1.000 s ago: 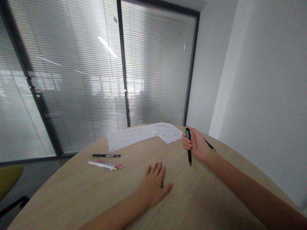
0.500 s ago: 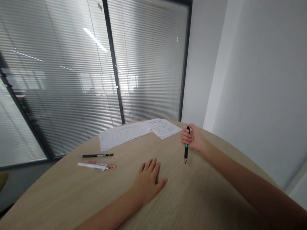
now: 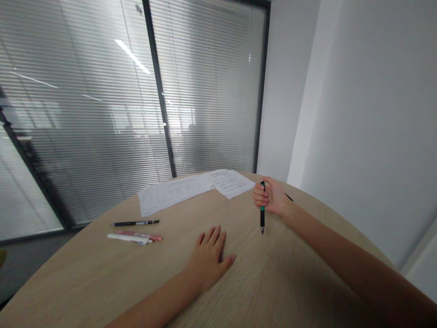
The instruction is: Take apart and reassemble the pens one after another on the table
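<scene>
black-and-teal pen (image 3: 262,219) stands upright, tip down, clenched in my right fist (image 3: 269,197). my left hand (image 3: 208,259) lies open on the tabletop (image 3: 85,273), well apart from it.

The pen (image 3: 262,215) is slim and black, with a teal-green band near the middle and a small metal tip. It stands almost upright, tip pointing down, closed inside the fist of the right hand (image 3: 271,197) above the light wood tabletop (image 3: 293,273). Whether the tip touches the surface is not possible to tell.
</scene>
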Available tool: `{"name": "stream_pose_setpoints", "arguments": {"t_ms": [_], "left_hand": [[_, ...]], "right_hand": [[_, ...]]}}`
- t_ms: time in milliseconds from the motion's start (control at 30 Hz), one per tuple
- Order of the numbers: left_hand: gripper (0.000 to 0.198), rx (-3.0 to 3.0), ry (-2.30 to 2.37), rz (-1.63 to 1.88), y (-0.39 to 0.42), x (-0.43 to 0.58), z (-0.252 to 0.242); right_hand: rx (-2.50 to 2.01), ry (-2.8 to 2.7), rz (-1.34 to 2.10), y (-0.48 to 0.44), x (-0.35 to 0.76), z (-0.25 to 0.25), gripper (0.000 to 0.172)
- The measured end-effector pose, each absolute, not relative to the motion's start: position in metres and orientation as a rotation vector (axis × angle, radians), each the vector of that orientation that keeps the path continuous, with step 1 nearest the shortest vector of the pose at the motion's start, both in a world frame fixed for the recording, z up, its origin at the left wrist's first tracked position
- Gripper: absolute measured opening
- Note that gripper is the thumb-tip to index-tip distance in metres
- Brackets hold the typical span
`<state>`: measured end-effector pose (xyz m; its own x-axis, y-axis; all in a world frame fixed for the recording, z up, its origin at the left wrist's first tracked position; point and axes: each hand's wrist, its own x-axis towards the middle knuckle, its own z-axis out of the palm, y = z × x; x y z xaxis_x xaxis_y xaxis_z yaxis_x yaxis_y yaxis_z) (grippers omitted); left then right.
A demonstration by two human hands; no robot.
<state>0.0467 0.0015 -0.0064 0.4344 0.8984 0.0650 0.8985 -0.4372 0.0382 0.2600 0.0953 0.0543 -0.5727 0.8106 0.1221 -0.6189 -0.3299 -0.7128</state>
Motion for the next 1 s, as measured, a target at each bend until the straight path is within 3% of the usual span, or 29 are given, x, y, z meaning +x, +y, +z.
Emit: {"name": "stream_pose_setpoints", "arguments": {"t_ms": [1000], "left_hand": [[0.063,-2.655,-1.667,-0.13,0.0022,0.0459,-0.0066]], "right_hand": [[-0.242,-0.971,1.966,0.0957,0.2619,0.0553,0.032]]}}
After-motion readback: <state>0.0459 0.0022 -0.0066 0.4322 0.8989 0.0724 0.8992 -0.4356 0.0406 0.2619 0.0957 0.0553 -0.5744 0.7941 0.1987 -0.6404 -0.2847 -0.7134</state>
